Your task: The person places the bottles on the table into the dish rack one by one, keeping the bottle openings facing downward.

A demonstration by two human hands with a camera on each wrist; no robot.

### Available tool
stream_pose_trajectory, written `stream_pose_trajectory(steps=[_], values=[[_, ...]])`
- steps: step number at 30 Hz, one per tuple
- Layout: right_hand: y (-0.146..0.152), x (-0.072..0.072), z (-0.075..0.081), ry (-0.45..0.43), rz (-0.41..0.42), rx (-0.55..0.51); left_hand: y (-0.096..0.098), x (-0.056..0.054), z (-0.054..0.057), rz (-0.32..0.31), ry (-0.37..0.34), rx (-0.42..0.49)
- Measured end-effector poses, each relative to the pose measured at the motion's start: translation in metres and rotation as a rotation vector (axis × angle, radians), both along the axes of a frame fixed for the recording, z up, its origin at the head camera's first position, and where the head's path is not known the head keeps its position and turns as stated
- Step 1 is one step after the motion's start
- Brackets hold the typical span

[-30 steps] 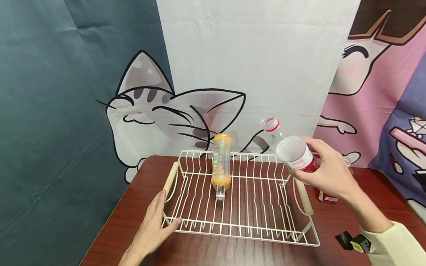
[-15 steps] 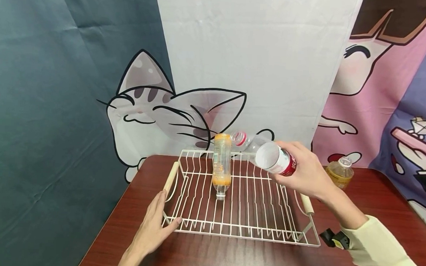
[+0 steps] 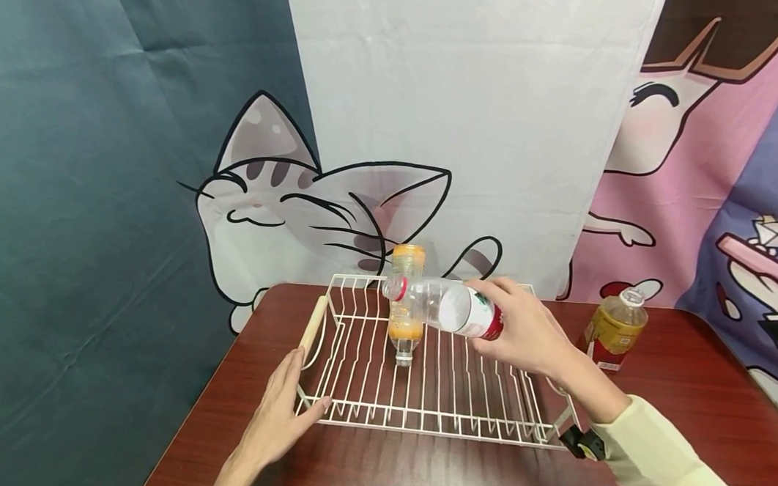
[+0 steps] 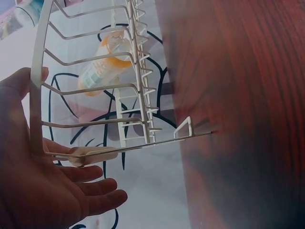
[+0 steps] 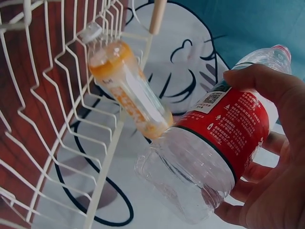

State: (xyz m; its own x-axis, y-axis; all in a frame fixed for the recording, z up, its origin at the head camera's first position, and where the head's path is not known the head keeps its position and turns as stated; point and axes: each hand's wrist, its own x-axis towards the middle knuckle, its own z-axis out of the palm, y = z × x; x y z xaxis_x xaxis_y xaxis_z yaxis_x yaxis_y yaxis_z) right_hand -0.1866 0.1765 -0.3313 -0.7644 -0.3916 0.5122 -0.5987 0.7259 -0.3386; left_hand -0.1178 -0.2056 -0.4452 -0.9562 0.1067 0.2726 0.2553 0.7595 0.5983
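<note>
My right hand (image 3: 523, 327) grips a clear plastic bottle (image 5: 224, 129) with a red label. In the head view the bottle lies nearly sideways above the rack, its red-ringed neck pointing left. It partly covers a clear bottle with orange bands (image 3: 405, 332), which leans neck-down in a white wire dish rack (image 3: 441, 431). My left hand (image 3: 277, 413) rests against the rack's front left corner. Its fingers are extended along the side and its thumb lies by the front rail. The left wrist view shows those fingers (image 4: 102, 188) fairly straight, below a wooden handle (image 4: 95, 155).
A bottle with a yellow and red label (image 3: 614, 332) stands upright on the dark red table (image 3: 416, 472), right of the rack. Behind the table hangs a cartoon-printed cloth (image 3: 500, 131). The rack's left wooden handle (image 3: 314, 326) rises near my left hand.
My right hand has carried the red-label bottle left over the rack and lowered it, turning its neck leftward. The yellow-label bottle is now uncovered. My left hand stays in place.
</note>
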Motion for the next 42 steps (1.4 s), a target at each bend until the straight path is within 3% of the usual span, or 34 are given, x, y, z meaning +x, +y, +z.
stream_pose_trajectory(steps=[6,11,18,21,24,27,35,42], values=[[-0.011,0.0,-0.009,0.009,0.055,0.02,-0.002,-0.002,0.008,0.014,0.047,-0.038],[-0.016,0.0,-0.012,-0.008,0.052,0.024,0.0,-0.006,0.021,0.014,0.181,-0.065],[-0.02,0.003,-0.009,0.02,0.057,0.031,0.026,-0.01,0.041,-0.067,0.376,0.066],[-0.022,0.004,-0.008,0.026,0.055,0.032,0.041,-0.013,0.048,-0.127,0.402,0.146],[-0.024,0.006,-0.006,0.031,0.056,0.034,0.054,-0.017,0.052,-0.179,0.372,0.227],[-0.025,0.007,-0.005,0.041,0.058,0.038,0.066,-0.021,0.055,-0.225,0.279,0.344],[-0.028,0.009,-0.003,0.05,0.084,0.022,0.094,-0.038,0.058,-0.47,0.031,0.828],[-0.034,0.013,-0.005,0.061,0.085,0.056,0.116,-0.043,0.057,-0.584,-0.081,1.124]])
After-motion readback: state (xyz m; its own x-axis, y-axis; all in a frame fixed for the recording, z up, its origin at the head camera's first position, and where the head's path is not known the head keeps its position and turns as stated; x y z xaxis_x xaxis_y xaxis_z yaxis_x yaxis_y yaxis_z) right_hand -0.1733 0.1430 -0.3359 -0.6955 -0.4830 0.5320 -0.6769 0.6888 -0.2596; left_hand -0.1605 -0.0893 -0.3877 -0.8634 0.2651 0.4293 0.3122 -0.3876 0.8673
